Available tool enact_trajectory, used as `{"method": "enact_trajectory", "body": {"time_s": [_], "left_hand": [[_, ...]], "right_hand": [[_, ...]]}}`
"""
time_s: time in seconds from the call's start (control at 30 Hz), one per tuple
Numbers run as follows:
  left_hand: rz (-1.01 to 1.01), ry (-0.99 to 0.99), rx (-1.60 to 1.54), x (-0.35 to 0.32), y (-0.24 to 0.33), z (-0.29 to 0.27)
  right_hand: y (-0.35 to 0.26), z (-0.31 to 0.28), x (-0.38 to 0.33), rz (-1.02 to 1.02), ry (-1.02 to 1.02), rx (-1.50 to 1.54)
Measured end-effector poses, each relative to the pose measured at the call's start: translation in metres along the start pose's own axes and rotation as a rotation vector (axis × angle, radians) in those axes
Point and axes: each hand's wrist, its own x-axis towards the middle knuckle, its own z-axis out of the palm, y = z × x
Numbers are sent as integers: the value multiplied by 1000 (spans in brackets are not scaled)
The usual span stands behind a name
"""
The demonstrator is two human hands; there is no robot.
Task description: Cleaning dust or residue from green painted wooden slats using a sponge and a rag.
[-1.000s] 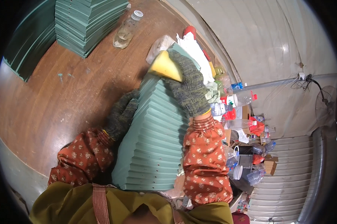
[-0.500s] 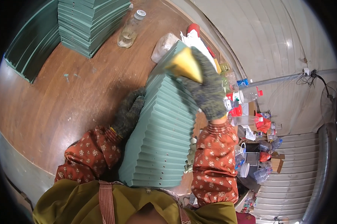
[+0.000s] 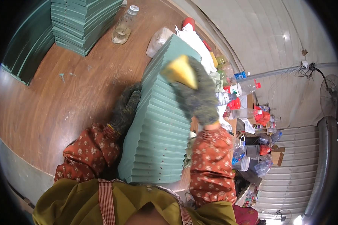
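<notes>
A tall stack of ridged green sheets [image 3: 157, 135] leans in front of me, its stepped edges facing up. My right hand [image 3: 199, 92], in a dark grey-green knitted glove, is closed round a yellow sponge [image 3: 182, 71] over the upper part of the stack. Hand and sponge are smeared by motion, so whether the sponge touches the sheets is hard to see. Along the stack's left side lies my left hand [image 3: 125, 107] in a matching glove, its fingers stretched out flat against the sheets and holding nothing.
More green sheets [image 3: 73, 28] are piled at the far left of the wooden table [image 3: 79, 86]. A glass bottle with a white lid [image 3: 124, 26] and a wrapped clear bundle [image 3: 161, 41] stand beyond. Plastic bottles [image 3: 247, 88] crowd the right, near a fan [image 3: 328, 93].
My right hand with the sponge has moved nearer to me along the stack. My left hand stays against the stack's side. The whole view has shifted slightly.
</notes>
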Motion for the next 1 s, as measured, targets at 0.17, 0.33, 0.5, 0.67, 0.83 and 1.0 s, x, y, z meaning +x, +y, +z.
{"method": "enact_trajectory", "body": {"time_s": [0.17, 0.33, 0.5, 0.67, 0.83, 1.0], "left_hand": [[-79, -6, -97, -6, -9, -8], [-66, 32, -75, -3, -12, 2], [-63, 20, -143, -1, -24, 3], [-60, 11, -23, -1, -8, -4], [49, 31, 63, -1, -17, 9], [-35, 44, -140, -4, -18, 2]], "right_hand": [[-5, 11, 3, 138, -66, -86], [23, -66, -32, 445, -166, -551], [-6, -23, -18, -16, 88, -160], [-20, 9, -3, -126, -55, -146], [42, -69, -62, 311, -95, -501], [8, -30, -45, 72, 56, -195]]}}
